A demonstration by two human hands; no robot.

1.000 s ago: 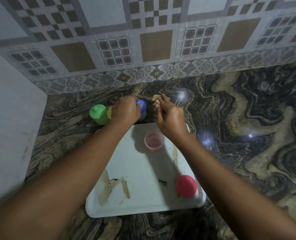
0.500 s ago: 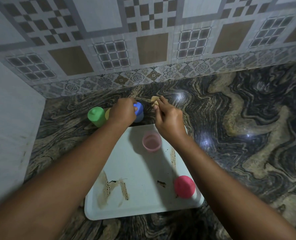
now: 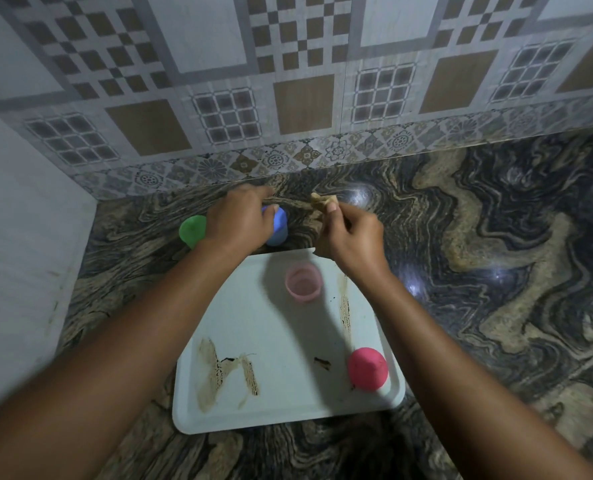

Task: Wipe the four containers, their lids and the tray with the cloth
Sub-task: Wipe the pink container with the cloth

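A white tray (image 3: 239, 414) with brown smears lies on the marble counter. On it stand an open pale pink container (image 3: 303, 284) and, near the front right corner, a darker pink lid (image 3: 368, 372). Behind the tray are a green lidded container (image 3: 193, 230) and a blue lidded container (image 3: 278, 227). My left hand (image 3: 238, 220) hovers over the blue container's left side, thumb against its lid and fingers stretched toward the wall. To the right of the blue container, my right hand (image 3: 352, 239) pinches a small tan cloth (image 3: 323, 201). My left hand may hide another container.
A patterned tiled wall (image 3: 305, 98) closes the back of the counter. A plain white side wall (image 3: 21, 254) stands on the left. Dark swirled marble (image 3: 496, 271) extends to the right of the tray.
My left hand's fingers have uncurled from round the blue container and now reach toward the wall. My right hand with the cloth has shifted slightly right, away from the blue container.
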